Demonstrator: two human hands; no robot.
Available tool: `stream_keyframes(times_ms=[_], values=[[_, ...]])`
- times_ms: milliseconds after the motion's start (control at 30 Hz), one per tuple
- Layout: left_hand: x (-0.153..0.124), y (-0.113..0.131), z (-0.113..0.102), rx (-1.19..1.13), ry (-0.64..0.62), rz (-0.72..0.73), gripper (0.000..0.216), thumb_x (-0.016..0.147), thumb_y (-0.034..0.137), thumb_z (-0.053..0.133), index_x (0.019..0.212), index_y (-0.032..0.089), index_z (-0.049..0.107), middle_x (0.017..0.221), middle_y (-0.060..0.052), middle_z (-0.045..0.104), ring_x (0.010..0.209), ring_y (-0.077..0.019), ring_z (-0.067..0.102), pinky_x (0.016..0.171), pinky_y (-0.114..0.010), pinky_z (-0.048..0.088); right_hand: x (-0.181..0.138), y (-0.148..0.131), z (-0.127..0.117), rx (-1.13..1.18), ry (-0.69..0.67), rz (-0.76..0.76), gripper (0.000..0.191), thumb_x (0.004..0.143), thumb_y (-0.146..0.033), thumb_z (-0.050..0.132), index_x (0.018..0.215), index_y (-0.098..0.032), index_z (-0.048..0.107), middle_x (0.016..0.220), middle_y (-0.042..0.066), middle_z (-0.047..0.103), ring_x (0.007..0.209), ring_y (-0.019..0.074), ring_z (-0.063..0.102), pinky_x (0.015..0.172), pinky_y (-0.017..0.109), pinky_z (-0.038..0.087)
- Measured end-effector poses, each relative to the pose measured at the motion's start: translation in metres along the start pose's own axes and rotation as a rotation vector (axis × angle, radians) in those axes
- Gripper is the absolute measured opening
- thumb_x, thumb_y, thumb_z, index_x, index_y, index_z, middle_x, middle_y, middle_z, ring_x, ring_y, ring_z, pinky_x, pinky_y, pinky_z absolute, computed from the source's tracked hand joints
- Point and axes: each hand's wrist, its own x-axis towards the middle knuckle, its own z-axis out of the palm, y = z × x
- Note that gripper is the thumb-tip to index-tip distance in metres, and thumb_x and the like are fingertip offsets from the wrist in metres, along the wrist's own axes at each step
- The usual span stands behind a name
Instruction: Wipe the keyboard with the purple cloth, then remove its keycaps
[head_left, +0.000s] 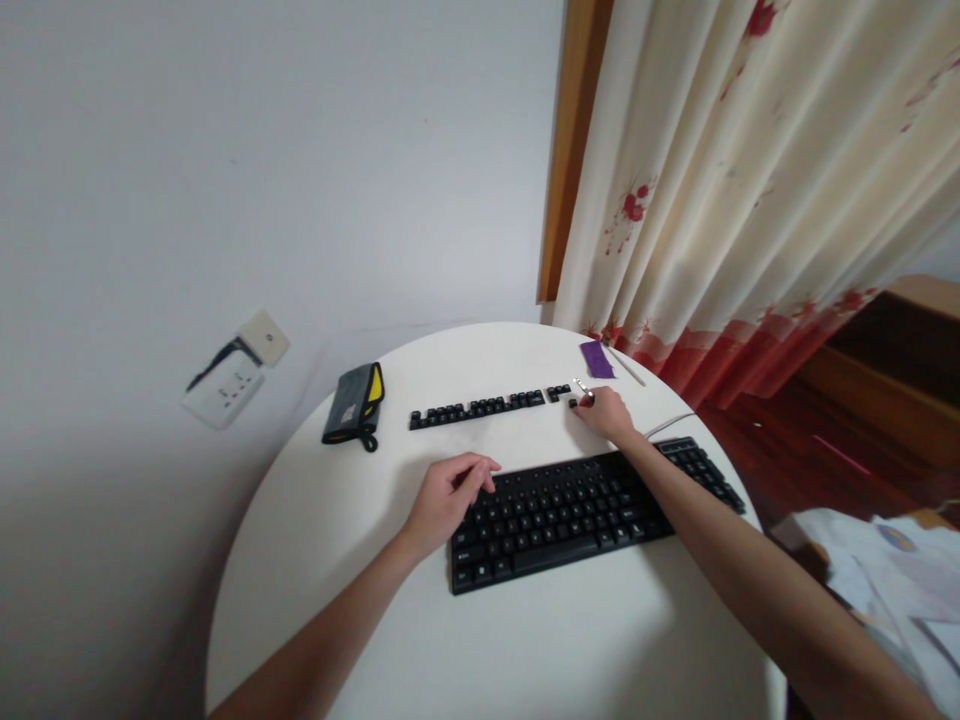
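Note:
A black keyboard (555,510) lies on the white round table (360,600). My left hand (442,495) is at its upper left corner, fingers loosely bent and nothing visible in them. Beyond the keyboard, my right hand (604,412) is closed around a small silver metal tool (583,387), whose exact kind I cannot make out. At those fingertips is a dark keycap (573,403); whether it is pinched or only touched is unclear. Just left of them sit a long row of black keycaps (476,408) and a shorter group of keycaps (559,393). My right forearm covers part of the keyboard.
A grey pouch with yellow lining (354,405) lies at the table's left. Toward the back right are a purple cloth (597,360) and a thin pale stick (628,368). The keyboard's cable (670,423) runs off the right edge. Behind hang floral curtains (697,200) beside the wall.

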Motion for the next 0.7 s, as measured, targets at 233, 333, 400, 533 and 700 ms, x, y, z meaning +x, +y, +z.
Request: stream_keyframes(times_ms=[233, 333, 400, 533, 700], values=[[0.001, -0.002, 0.000, -0.044, 0.002, -0.003, 0.031, 0.096, 0.040, 0.052, 0.097, 0.014, 0.070, 0.068, -0.002, 0.065, 0.053, -0.0108, 0.048, 0.053, -0.022, 0.039, 0.012, -0.004, 0.008, 0.023, 0.003, -0.040, 0.017, 0.077, -0.027, 0.071, 0.091, -0.018, 0.076, 0.092, 0.011, 0.076, 0.089, 0.0227, 0.070, 0.070, 0.024, 0.044], [0.001, -0.001, -0.001, -0.071, 0.013, -0.010, 0.030, 0.095, 0.039, 0.053, 0.101, 0.014, 0.069, 0.067, -0.002, 0.065, 0.053, -0.0109, 0.048, 0.052, -0.022, 0.039, 0.015, -0.005, 0.010, 0.030, 0.006, -0.050, 0.019, 0.077, -0.026, 0.071, 0.093, -0.017, 0.077, 0.093, 0.011, 0.076, 0.091, 0.0229, 0.070, 0.072, 0.024, 0.044], [0.002, -0.001, 0.000, -0.078, 0.015, -0.015, 0.029, 0.095, 0.038, 0.052, 0.102, 0.014, 0.068, 0.067, -0.001, 0.065, 0.053, -0.0108, 0.047, 0.053, -0.022, 0.039, 0.015, -0.005, 0.012, 0.033, 0.007, -0.055, 0.019, 0.078, -0.025, 0.071, 0.094, -0.017, 0.077, 0.093, 0.011, 0.076, 0.090, 0.0230, 0.070, 0.072, 0.024, 0.045], [0.002, -0.002, 0.001, -0.102, 0.017, -0.028, 0.030, 0.095, 0.038, 0.052, 0.109, 0.015, 0.065, 0.068, -0.001, 0.065, 0.053, -0.0104, 0.047, 0.053, -0.022, 0.039, 0.015, -0.008, 0.013, 0.040, 0.008, -0.062, 0.019, 0.078, -0.025, 0.070, 0.095, -0.017, 0.077, 0.093, 0.012, 0.076, 0.091, 0.0232, 0.070, 0.072, 0.024, 0.045], [0.002, 0.000, 0.001, -0.140, 0.020, -0.041, 0.036, 0.096, 0.038, 0.052, 0.123, 0.015, 0.056, 0.068, 0.001, 0.064, 0.053, -0.0101, 0.046, 0.053, -0.022, 0.038, 0.015, -0.012, 0.014, 0.046, 0.006, -0.066, 0.020, 0.079, -0.023, 0.070, 0.096, -0.016, 0.076, 0.093, 0.012, 0.076, 0.090, 0.0233, 0.070, 0.072, 0.024, 0.045]])
